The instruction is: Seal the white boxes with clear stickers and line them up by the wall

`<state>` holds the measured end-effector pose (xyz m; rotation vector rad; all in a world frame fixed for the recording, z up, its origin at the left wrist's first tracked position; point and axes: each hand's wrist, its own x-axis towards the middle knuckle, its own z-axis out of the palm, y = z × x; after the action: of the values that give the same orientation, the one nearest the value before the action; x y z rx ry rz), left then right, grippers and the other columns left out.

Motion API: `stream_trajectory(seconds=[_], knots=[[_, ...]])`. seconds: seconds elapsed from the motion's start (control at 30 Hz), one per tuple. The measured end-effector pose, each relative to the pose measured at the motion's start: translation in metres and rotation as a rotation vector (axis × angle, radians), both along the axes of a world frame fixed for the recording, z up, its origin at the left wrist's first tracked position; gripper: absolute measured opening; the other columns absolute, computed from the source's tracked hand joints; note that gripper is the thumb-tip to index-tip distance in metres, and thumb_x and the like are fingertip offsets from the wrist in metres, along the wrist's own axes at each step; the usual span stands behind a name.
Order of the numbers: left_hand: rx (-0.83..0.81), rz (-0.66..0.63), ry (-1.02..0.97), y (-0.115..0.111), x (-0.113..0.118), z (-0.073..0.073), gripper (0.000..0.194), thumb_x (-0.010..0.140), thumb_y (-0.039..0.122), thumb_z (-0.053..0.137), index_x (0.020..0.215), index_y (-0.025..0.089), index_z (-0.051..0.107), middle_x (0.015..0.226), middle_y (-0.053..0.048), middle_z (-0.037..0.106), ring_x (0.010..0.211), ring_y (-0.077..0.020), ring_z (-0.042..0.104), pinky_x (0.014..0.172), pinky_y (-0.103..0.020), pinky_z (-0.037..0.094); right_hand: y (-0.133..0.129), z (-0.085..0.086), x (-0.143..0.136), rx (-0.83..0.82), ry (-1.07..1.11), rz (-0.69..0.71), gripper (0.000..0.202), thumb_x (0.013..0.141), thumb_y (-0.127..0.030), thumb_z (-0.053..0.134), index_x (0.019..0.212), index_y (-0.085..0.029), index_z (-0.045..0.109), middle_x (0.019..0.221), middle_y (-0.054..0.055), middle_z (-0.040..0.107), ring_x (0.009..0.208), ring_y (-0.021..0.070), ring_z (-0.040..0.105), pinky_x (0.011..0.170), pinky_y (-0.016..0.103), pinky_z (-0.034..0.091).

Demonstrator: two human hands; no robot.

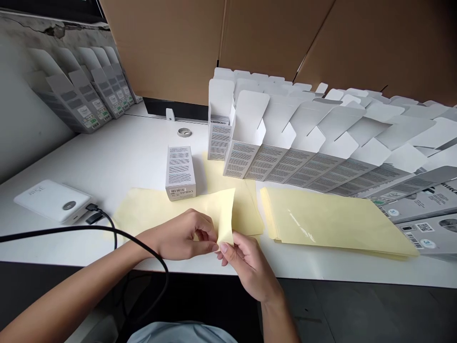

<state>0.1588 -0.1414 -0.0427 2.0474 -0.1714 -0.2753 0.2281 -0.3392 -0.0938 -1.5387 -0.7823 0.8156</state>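
Note:
A pale yellow sheet (225, 219) has its near right corner bent upward between my two hands. My left hand (187, 237) is closed, its thumb and curled fingers pinching the sheet at that corner. Just to the right, my right hand (249, 263) also pinches the edge, thumb on top and fingers underneath. Whether a thin clear layer is on the sheet I cannot make out. Another yellow sheet (248, 209) lies partly beneath. Beyond the hands, a closed grey-white printed box (179, 166) lies on the far edge of the yellow paper.
A stack of glossy yellow sheets (328, 219) lies to the right. Rows of open-topped cartons (282, 159) stand behind it, with more cartons (85, 97) at the back left. A white power bank (52, 200) and its black cable (143, 245) are left. A tape roll (184, 132) lies farther back.

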Motion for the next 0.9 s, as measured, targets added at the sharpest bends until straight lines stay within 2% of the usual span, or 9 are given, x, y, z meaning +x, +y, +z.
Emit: stream_trajectory(seconds=[0.2,0.4,0.53,0.7,0.9], knots=[[0.119,-0.060,-0.072,-0.0015,0.0029,0.0070,0.017,0.086,0.016,0.060,0.073,0.012,0.070,0.075,-0.004,0.066,0.061,-0.0096,0.057,0.056,-0.019,0.041,-0.0012,-0.0003,-0.0011,-0.017,-0.019,-0.013,0.032,0.098,-0.046,0.051,0.084,-0.018,0.060,0.077,0.003,0.060,0.071,0.0152,0.061,0.065,0.027,0.054],[0.109,-0.096,-0.137,-0.0007,0.0028,0.0072,0.019,0.089,0.018,0.057,0.075,0.013,0.070,0.074,-0.004,0.066,0.061,-0.0104,0.057,0.054,-0.020,0.041,-0.0022,0.0015,-0.0006,-0.024,-0.024,-0.003,0.032,0.097,-0.046,0.051,0.087,-0.018,0.061,0.076,0.002,0.061,0.073,0.0166,0.063,0.066,0.028,0.054],[0.156,-0.059,-0.141,-0.0001,0.0001,0.0073,0.016,0.085,0.011,0.057,0.076,0.013,0.069,0.076,-0.004,0.068,0.067,-0.0117,0.060,0.058,-0.020,0.042,-0.0020,0.0019,-0.0009,-0.023,-0.030,-0.008,0.031,0.098,-0.045,0.051,0.086,-0.018,0.060,0.075,0.002,0.060,0.074,0.0171,0.064,0.066,0.029,0.054],[0.156,0.002,-0.061,-0.0038,-0.0041,0.0089,0.011,0.084,0.019,0.063,0.079,0.013,0.071,0.078,-0.005,0.070,0.064,-0.0114,0.062,0.055,-0.018,0.044,-0.0010,0.0007,-0.0011,-0.008,-0.036,-0.008,0.032,0.097,-0.045,0.053,0.079,-0.018,0.057,0.073,0.002,0.060,0.074,0.0179,0.065,0.066,0.030,0.054],[0.206,0.006,-0.075,-0.0073,-0.0052,0.0106,0.012,0.083,0.012,0.061,0.078,0.012,0.071,0.078,-0.004,0.069,0.063,-0.0099,0.060,0.053,-0.017,0.040,0.0002,-0.0012,-0.0012,-0.004,-0.030,-0.010,0.034,0.096,-0.048,0.054,0.082,-0.018,0.060,0.075,0.003,0.064,0.072,0.0166,0.064,0.065,0.029,0.054]])
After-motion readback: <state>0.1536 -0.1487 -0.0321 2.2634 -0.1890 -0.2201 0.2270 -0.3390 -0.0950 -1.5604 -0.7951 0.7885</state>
